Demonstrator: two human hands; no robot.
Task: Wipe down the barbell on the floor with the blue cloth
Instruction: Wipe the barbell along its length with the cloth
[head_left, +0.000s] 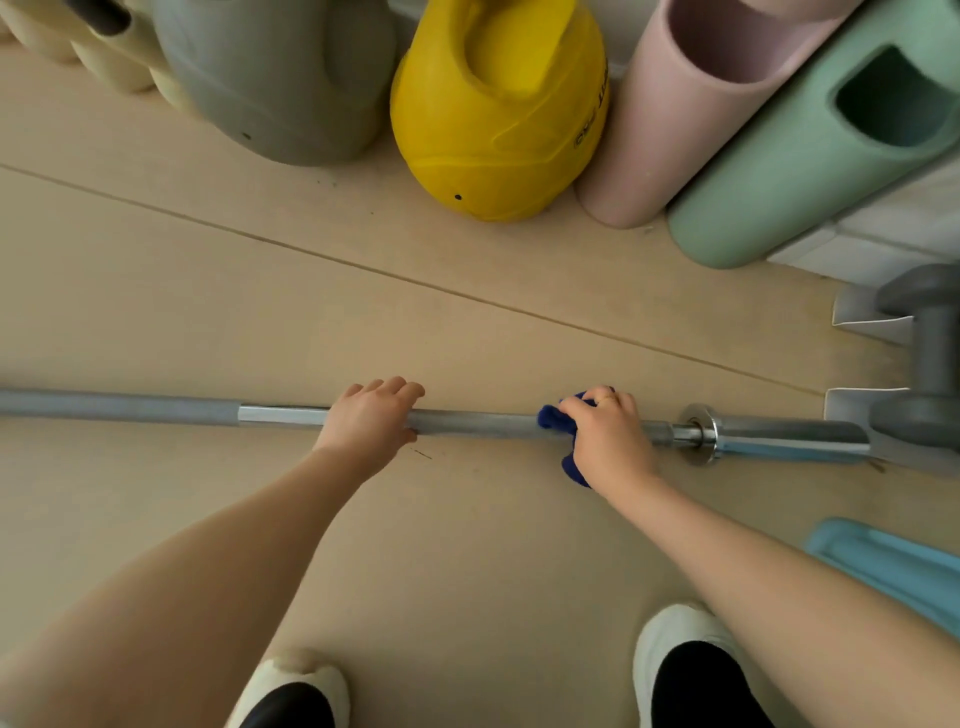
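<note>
A long steel barbell (478, 422) lies across the light wooden floor from the left edge to the right. My left hand (370, 418) grips the shaft near its middle, fingers curled over the top. My right hand (608, 439) grips the dark blue cloth (555, 419), wrapped around the shaft just left of the chrome collar (698, 434). Blue cloth shows at the fingertips and below the palm; the rest is hidden under the hand.
Along the far side stand a grey kettlebell (280, 83), a yellow kettlebell (498, 119), a pink roller (691, 109) and a green roller (810, 156). A grey dumbbell (930, 353) sits at the right, a light blue mat (893, 566) at lower right. My shoes are at the bottom.
</note>
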